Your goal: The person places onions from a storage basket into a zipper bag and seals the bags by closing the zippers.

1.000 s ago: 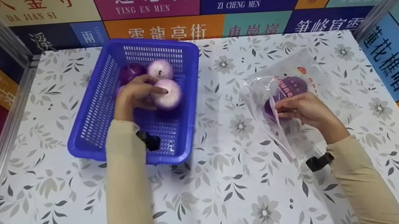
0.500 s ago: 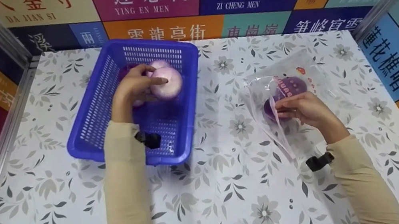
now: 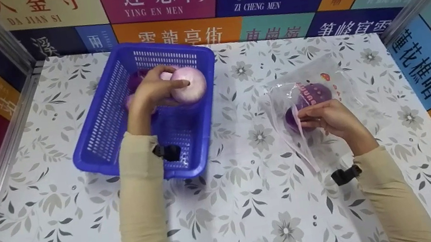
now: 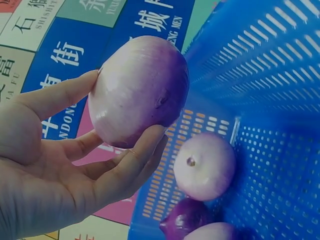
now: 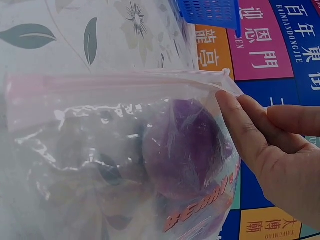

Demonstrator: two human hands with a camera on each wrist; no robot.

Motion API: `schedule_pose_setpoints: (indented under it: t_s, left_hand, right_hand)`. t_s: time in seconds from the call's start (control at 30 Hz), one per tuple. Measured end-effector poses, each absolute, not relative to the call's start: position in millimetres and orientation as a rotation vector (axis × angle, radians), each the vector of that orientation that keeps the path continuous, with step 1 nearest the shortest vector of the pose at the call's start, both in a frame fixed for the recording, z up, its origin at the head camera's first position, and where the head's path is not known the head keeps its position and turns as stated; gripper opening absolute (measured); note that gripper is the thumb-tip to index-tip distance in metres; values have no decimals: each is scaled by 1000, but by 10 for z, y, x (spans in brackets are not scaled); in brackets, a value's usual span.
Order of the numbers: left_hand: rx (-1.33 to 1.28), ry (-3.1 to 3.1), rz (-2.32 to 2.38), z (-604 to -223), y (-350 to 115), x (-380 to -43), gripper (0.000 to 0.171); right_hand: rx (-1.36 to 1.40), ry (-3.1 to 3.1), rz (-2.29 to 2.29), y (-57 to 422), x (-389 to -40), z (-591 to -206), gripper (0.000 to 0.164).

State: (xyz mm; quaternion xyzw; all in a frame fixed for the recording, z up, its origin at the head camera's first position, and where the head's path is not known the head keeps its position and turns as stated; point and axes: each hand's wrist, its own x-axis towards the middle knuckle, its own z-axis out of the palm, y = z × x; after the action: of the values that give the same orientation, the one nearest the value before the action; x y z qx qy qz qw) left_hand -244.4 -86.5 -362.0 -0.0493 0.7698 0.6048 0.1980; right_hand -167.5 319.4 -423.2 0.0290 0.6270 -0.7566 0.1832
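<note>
The onion is round and glossy, pale pinkish white shading to deep purple on one side, with a small dark mark. The left hand has its fingers clamped around it, over the blue basket where other onions lie. The right hand pinches the pink-edged mouth of a clear bag on the counter, a purple onion showing inside.

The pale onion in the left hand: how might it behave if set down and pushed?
The onion would likely roll, being nearly round. It looks glossy, so it may slip. It seems firm, as no dent shows where the left hand grips it.
</note>
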Motion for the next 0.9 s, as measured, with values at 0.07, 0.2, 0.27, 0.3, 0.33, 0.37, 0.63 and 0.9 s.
schedule_pose_setpoints:
  t_s: [0.07, 0.2, 0.27, 0.3, 0.33, 0.37, 0.63, 0.9]
  left_hand:
    - [-133, 2153, 1703, -3611, -835, -2434, 54]
    - [-119, 2155, 1724, -3595, -778, -2424, 52]
    - [-105, 2173, 1718, -3591, -752, -2422, 51]
    - [-97, 2182, 1717, -3588, -738, -2418, 51]
    - [-90, 2187, 1717, -3585, -724, -2415, 51]
    - [-84, 2194, 1714, -3581, -709, -2411, 51]
    - [-36, 2250, 1692, -3534, -585, -2387, 49]
    - [-21, 2204, 1695, -3521, -446, -2363, 49]
  right_hand:
    - [83, 1766, -2138, 3195, -1675, -4233, 25]
    - [86, 1761, -2146, 3197, -1673, -4236, 25]
    - [90, 1754, -2150, 3198, -1672, -4235, 25]
    - [94, 1751, -2152, 3199, -1671, -4236, 25]
    - [98, 1747, -2152, 3200, -1671, -4236, 25]
    - [102, 1743, -2153, 3200, -1671, -4236, 25]
    - [112, 1746, -2146, 3193, -1674, -4240, 26]
    - [124, 1770, -2130, 3185, -1678, -4235, 25]
